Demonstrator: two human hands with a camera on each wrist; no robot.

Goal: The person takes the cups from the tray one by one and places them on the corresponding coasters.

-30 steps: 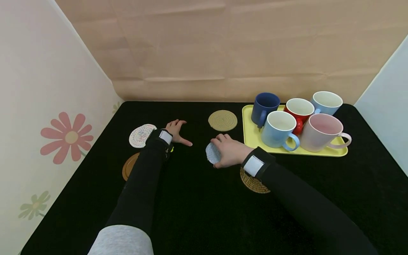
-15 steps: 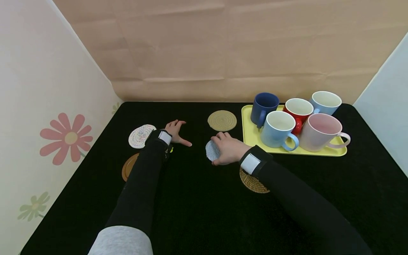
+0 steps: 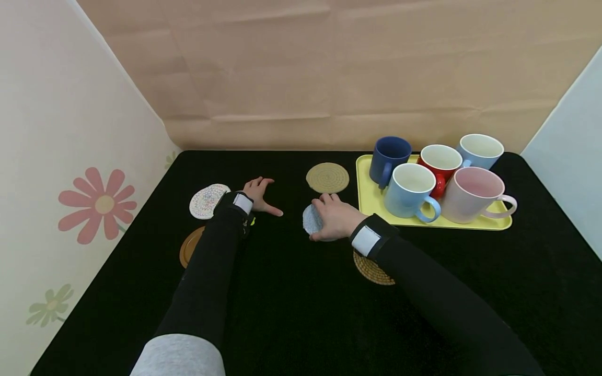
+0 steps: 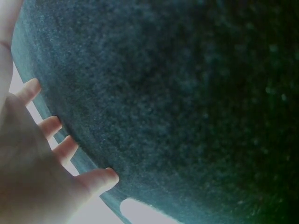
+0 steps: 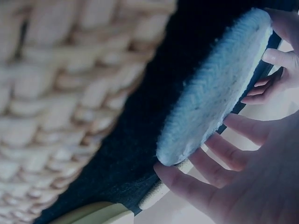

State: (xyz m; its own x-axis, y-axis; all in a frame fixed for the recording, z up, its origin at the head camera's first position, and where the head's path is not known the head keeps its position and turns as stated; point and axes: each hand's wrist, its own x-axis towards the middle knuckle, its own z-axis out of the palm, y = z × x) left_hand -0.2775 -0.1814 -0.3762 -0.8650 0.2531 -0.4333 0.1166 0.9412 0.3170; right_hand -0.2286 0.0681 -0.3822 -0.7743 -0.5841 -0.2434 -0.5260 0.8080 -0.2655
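Note:
My right hand (image 3: 336,216) spans a round light-blue woven coaster (image 3: 311,219) on the black table, holding it by its edge with fingers on one side and thumb on the other. Seen from the right wrist, the fingertips (image 5: 173,175) meet the rim of this coaster (image 5: 215,88). Part of the coaster is hidden under the hand. The left hand (image 3: 258,194) rests near a white speckled coaster (image 3: 204,202), fingers and thumb spread apart, holding nothing. The left wrist view shows those spread fingers (image 4: 98,181) over dark cloth.
A beige round coaster (image 3: 327,177) lies behind the right hand. Under the right forearm is a woven straw coaster (image 3: 373,270), partly hidden; a brown one (image 3: 190,245) lies beside the left forearm. A yellow tray (image 3: 369,203) on the right bears several mugs, among them a pink mug (image 3: 470,198).
The right hand and the light-blue coaster have shifted slightly away from the person and a little left. The left hand has stayed in place.

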